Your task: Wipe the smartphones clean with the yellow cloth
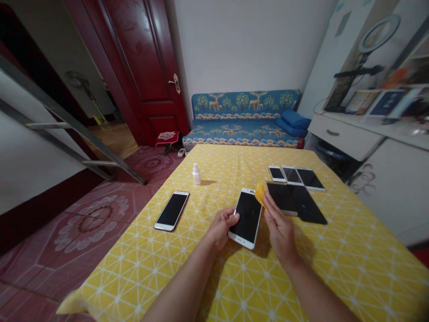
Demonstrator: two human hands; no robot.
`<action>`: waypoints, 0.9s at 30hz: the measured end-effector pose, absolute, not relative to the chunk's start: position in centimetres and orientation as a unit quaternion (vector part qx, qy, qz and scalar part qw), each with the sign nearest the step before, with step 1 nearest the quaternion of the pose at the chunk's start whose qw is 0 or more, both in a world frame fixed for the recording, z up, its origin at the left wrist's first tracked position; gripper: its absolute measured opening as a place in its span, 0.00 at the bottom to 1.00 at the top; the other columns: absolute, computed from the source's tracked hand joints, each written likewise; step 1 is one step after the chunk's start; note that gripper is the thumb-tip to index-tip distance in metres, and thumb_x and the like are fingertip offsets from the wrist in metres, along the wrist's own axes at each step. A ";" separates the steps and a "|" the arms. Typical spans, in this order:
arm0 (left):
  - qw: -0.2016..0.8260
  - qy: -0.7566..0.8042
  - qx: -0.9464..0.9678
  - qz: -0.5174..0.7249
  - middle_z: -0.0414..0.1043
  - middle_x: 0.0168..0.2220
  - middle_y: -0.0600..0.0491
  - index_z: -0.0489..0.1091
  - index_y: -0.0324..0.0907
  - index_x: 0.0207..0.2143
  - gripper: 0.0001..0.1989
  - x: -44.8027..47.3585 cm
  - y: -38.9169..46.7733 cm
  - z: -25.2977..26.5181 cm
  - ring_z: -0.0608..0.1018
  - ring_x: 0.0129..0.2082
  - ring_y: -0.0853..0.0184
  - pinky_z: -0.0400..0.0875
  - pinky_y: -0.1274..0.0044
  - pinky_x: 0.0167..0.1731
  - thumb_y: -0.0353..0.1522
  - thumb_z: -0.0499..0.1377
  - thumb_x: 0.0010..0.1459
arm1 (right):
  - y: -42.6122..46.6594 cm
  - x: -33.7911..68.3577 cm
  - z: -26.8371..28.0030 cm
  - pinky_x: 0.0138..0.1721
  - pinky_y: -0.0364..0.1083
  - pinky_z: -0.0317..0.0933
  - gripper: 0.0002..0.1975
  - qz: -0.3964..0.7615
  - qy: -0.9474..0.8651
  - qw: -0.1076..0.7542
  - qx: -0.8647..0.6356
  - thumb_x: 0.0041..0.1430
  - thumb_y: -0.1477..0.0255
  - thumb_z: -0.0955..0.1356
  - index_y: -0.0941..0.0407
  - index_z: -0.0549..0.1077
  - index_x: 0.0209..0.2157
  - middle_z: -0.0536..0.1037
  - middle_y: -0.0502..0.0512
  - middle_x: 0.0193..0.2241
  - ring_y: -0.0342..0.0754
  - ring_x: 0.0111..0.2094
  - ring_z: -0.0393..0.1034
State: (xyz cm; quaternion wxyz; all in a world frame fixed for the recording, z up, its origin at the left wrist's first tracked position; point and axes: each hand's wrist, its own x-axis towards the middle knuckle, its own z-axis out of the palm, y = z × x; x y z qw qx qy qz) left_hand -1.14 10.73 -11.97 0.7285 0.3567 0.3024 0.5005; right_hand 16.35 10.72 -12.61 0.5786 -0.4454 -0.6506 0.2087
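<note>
A white smartphone (247,219) with a dark screen is gripped along its left edge by my left hand (221,227), the thumb resting on the front. My right hand (279,226) holds a small yellow cloth (260,195) under its fingertips, at the phone's upper right edge. Another white-framed smartphone (171,211) lies face up to the left. Between the two, farther back, stands a small white bottle (196,175). Part of my right hand's fingers overlaps a dark phone (283,197) behind it.
Several phones lie grouped at the right, among them a black one (306,205) and a white one (311,178). They rest on a yellow patterned tablecloth (134,273). Beyond the table is a blue sofa (231,129); a white cabinet (385,179) stands right, a metal ladder (70,134) left.
</note>
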 end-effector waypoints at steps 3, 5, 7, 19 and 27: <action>0.698 0.310 0.328 0.556 0.79 0.36 0.45 0.75 0.36 0.42 0.22 -1.3 11.4 -12.2 0.79 0.32 0.63 0.71 0.74 0.37 0.38 0.70 0.46 | 10.3 15.6 -12.4 0.63 0.58 0.55 0.20 0.238 -0.703 0.530 -0.410 0.67 0.67 0.61 0.49 0.67 0.59 0.64 0.54 0.62 0.53 0.63 0.58; 0.671 0.316 0.305 0.597 0.79 0.38 0.46 0.74 0.37 0.43 0.22 -1.7 11.8 -12.2 0.79 0.33 0.64 0.71 0.74 0.38 0.38 0.69 0.47 | 10.0 15.2 -12.3 0.62 0.57 0.56 0.20 0.264 -0.740 0.489 -0.379 0.67 0.68 0.61 0.48 0.66 0.59 0.64 0.53 0.62 0.53 0.62 0.59; 0.643 0.322 0.279 0.636 0.79 0.39 0.48 0.74 0.39 0.43 0.21 -2.1 12.1 -12.1 0.79 0.34 0.64 0.71 0.74 0.38 0.37 0.69 0.47 | 9.6 15.0 -12.1 0.62 0.55 0.57 0.20 0.283 -0.766 0.457 -0.353 0.67 0.69 0.61 0.47 0.66 0.59 0.63 0.52 0.62 0.53 0.62 0.59; 0.620 0.327 0.234 0.674 0.79 0.37 0.50 0.73 0.39 0.40 0.20 -2.4 12.3 -12.2 0.79 0.35 0.65 0.72 0.74 0.39 0.37 0.70 0.45 | 9.7 14.9 -12.5 0.62 0.55 0.57 0.22 0.261 -0.808 0.408 -0.336 0.67 0.72 0.61 0.47 0.64 0.60 0.62 0.52 0.63 0.51 0.63 0.57; 0.638 0.333 0.248 0.649 0.79 0.42 0.47 0.73 0.39 0.42 0.22 -1.7 12.0 -12.1 0.80 0.40 0.59 0.74 0.70 0.41 0.38 0.70 0.44 | 10.3 15.1 -13.0 0.56 0.54 0.66 0.16 0.237 -0.767 0.480 -0.355 0.64 0.71 0.64 0.48 0.74 0.52 0.71 0.54 0.57 0.53 0.56 0.68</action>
